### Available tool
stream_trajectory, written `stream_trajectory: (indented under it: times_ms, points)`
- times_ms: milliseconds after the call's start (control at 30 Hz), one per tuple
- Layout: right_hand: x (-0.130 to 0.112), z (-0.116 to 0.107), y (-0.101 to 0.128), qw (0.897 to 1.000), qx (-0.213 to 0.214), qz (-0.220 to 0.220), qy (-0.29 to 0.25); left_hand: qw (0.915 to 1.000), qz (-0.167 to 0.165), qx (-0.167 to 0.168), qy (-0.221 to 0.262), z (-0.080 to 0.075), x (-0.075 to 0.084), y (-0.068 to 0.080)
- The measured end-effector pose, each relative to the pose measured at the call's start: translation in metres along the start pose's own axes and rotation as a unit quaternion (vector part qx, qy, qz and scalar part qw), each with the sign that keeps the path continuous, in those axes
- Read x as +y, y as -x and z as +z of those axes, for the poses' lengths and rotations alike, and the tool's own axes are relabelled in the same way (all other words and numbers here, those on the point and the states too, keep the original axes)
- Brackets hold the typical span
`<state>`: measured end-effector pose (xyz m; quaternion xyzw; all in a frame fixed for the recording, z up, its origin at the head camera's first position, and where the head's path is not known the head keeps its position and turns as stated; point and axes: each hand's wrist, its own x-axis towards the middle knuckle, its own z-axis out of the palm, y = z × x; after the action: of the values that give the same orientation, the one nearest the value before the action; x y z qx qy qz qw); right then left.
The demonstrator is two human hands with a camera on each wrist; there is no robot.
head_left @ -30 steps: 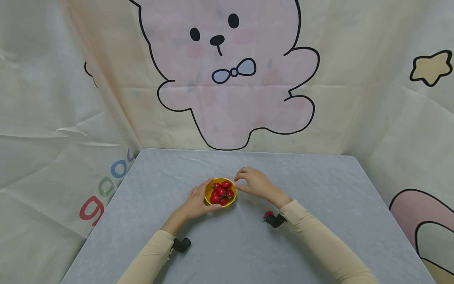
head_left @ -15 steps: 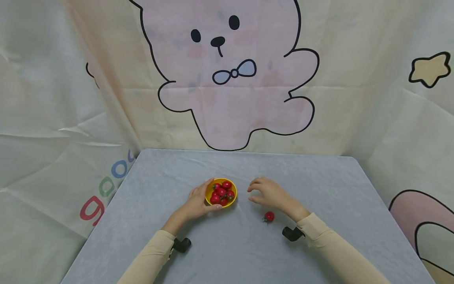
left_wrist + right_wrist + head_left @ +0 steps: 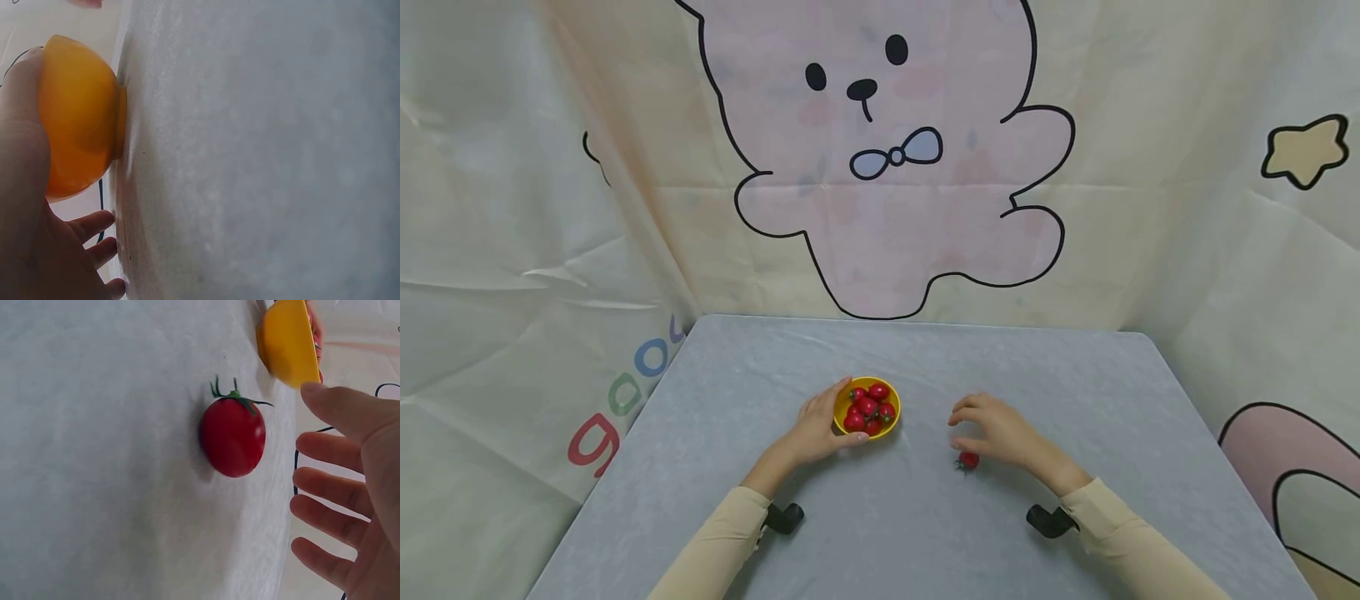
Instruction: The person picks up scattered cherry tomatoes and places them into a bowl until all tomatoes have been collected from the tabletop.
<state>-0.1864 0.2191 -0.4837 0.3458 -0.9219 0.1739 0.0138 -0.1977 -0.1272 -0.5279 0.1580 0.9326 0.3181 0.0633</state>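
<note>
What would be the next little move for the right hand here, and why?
Probably lower the right hand and pinch the loose tomato. It lies alone on the table, just under the open fingers, not yet touched, while the left hand holds the yellow bowl with the other tomatoes.

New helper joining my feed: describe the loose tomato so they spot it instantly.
On the grey table, look right of the yellow bowl of tomatoes. The lone tomato lies on the cloth under the right hand, the only one outside the bowl.
</note>
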Motion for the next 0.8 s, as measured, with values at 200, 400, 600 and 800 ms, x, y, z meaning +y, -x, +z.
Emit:
stream_trajectory:
  times_ms: [200,400,600,800]
  points:
    - [0.002,0.002,0.014,1.000,-0.012,0.003,-0.016,1.0000,-0.001,-0.001,0.000,0.000,0.000,0.000]
    - [0.005,0.005,0.024,1.000,-0.015,0.016,-0.019,1.0000,-0.004,-0.002,0.004,-0.001,0.000,0.000]
    - [0.008,0.008,0.029,1.000,-0.003,0.023,-0.012,1.0000,-0.001,-0.001,0.005,-0.001,0.000,-0.001]
    - [0.008,0.011,0.032,0.999,-0.006,0.033,-0.005,1.0000,0.000,0.001,0.002,0.000,-0.002,-0.001]
